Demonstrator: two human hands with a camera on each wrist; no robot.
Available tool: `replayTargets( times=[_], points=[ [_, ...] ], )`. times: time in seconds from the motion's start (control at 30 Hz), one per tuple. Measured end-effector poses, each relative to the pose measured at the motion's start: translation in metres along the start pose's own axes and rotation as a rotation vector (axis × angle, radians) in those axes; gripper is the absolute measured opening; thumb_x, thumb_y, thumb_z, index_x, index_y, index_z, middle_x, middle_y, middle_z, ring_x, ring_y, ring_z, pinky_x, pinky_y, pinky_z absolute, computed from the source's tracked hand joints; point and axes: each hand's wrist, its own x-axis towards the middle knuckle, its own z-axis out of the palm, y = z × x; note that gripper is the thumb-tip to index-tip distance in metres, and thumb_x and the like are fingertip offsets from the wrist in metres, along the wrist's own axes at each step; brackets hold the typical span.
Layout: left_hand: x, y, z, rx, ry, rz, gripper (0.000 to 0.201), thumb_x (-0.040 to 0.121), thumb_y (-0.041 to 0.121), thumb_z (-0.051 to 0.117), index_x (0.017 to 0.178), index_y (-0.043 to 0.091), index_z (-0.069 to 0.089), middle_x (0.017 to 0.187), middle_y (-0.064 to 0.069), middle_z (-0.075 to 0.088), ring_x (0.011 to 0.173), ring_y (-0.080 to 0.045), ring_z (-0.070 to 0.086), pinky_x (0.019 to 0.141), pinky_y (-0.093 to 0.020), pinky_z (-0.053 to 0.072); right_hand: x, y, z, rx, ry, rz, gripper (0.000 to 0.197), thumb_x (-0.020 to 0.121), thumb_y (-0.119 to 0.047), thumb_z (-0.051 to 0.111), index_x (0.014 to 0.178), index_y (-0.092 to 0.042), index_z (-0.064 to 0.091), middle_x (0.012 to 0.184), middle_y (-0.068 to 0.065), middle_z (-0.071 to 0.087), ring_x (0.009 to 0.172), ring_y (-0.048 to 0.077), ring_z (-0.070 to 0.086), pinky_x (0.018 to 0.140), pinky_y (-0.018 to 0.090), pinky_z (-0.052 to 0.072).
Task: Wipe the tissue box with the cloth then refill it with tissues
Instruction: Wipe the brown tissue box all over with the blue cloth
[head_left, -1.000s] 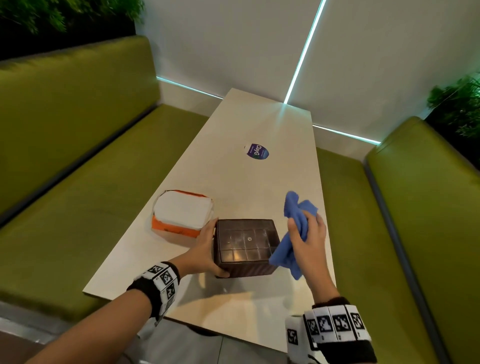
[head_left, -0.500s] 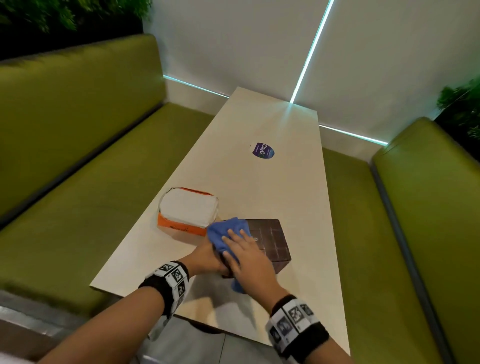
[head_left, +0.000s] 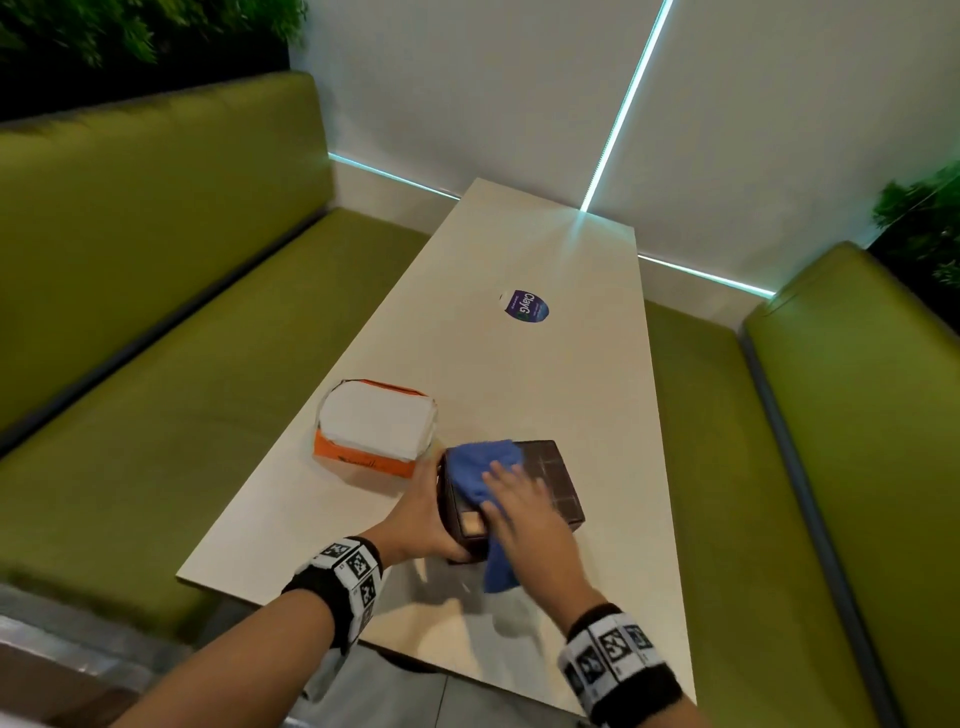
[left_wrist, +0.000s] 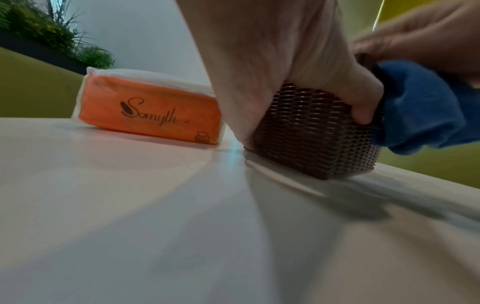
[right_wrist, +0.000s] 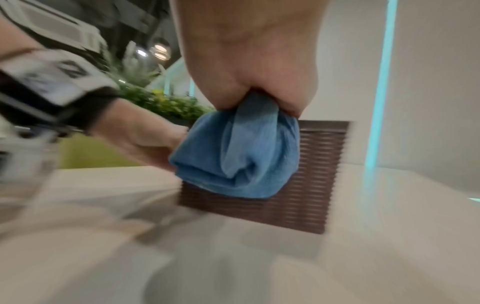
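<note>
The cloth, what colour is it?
Blue. The cloth shows best in the right wrist view, bunched in the right hand.

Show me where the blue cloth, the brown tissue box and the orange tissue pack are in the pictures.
blue cloth (head_left: 480, 460), head view, on the far spread part of it.
brown tissue box (head_left: 550, 480), head view, on its bare top.
orange tissue pack (left_wrist: 153, 115), left wrist view, on its printed side.

cloth (head_left: 480, 470) hides box top (head_left: 548, 475), right wrist view blurred
</note>
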Motion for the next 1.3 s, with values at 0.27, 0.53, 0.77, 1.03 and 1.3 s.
replayTargets(
  times=[0.27,0.53,0.77,1.03,1.3],
  points=[
    [0.003,-0.006,-0.001,0.02,0.045,0.03,0.136,0.039,0.032,0.094,0.146,0.019,0.011,0.143,0.0,0.028,0.135,-0.012,0.035,0.11,-0.02,0.028,-0.005,-0.017,-0.006,-0.039,-0.04,0.361,0.036,0.086,-0.014,0.067,0.121,-0.009,0.066,0.133,0.012,0.06,0.122,0.033,0.057,0.103,0.044,0.042],
    [0.006,-0.005,0.0,0.076,0.108,0.112,0.131,0.043,0.05,0.091,0.144,0.015,0.016,0.141,-0.005,0.033,0.134,-0.02,0.037,0.114,-0.041,0.035,0.045,-0.005,-0.009,0.011,-0.162,0.181,0.053,0.102,-0.038,0.013,0.149,-0.022,0.029,0.16,-0.002,0.022,0.149,0.018,0.014,0.12,0.038,0.008],
    [0.01,-0.009,0.007,0.088,0.107,0.058,0.13,0.039,0.03,0.091,0.141,0.023,0.01,0.135,-0.003,0.027,0.13,-0.021,0.038,0.109,-0.034,0.039,0.013,-0.023,0.0,0.105,0.151,0.286,0.038,0.098,-0.017,0.048,0.133,-0.003,0.054,0.144,0.013,0.049,0.136,0.026,0.044,0.113,0.031,0.031],
    [0.007,-0.005,0.0,0.095,0.065,0.091,0.129,0.037,0.038,0.09,0.141,0.014,0.017,0.135,-0.004,0.028,0.128,-0.018,0.037,0.111,-0.032,0.035,0.043,0.018,-0.016,0.177,-0.045,0.326,0.04,0.104,-0.017,0.036,0.142,-0.009,0.043,0.154,0.007,0.036,0.145,0.022,0.026,0.118,0.03,0.02],
    [0.007,-0.007,-0.002,0.067,0.025,0.031,0.132,0.042,0.021,0.095,0.145,0.018,0.013,0.139,0.003,0.023,0.132,-0.012,0.029,0.11,-0.024,0.025,0.051,0.046,-0.078,0.542,0.457,0.435,0.029,0.102,-0.025,0.042,0.125,-0.016,0.058,0.116,-0.005,0.059,0.105,0.009,0.053,0.087,0.022,0.039]
  ],
)
